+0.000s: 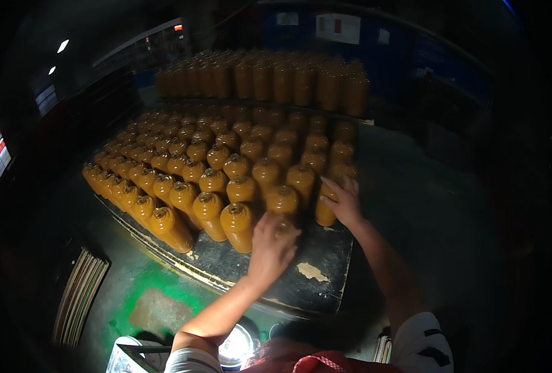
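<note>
Rows of amber-orange bottles with rounded shoulders and narrow necks stand upright on a dark board. My left hand is at the front edge of the rows, its fingers curled around a bottle whose lower part the hand hides. At the right end, my right hand has its fingers around the upper part of another bottle, partly covering it. A nearby bottle stands just left of my left hand, and one more bottle is right behind it.
More bottles stand in a raised block at the back. The board's front edge is worn. A stack of thin curved sheets lies on the floor at left. Below my left arm is a bright round light beside a white container.
</note>
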